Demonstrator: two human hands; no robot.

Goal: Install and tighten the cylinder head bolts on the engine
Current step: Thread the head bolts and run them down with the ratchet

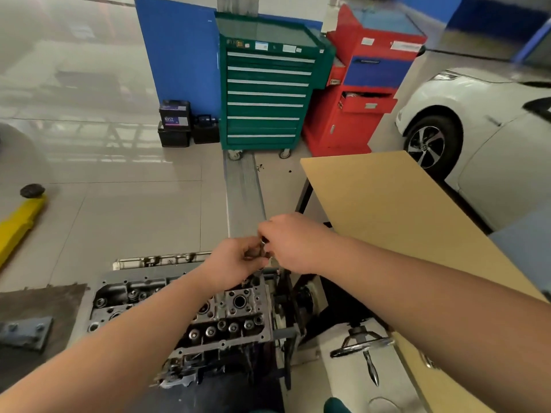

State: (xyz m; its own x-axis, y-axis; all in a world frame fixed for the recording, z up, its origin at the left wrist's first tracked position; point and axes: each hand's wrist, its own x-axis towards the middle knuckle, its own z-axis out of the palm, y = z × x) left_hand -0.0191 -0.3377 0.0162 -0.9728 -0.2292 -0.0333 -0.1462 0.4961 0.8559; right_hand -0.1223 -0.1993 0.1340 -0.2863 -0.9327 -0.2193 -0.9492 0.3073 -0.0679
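On the grey tiled workshop floor [125,210] stands the grey metal engine cylinder head [190,311], near me. My left hand [235,260] and right hand [293,242] together pinch a small dark steel bolt [263,245] above its far right corner. If my grip slips, I think it may drop into an open port.

I see the engine [185,317] just below and before my two hands [235,263], the table [387,204] to their right, two tool cabinets [265,93] well beyond them, and a car [477,129] far right behind the table.
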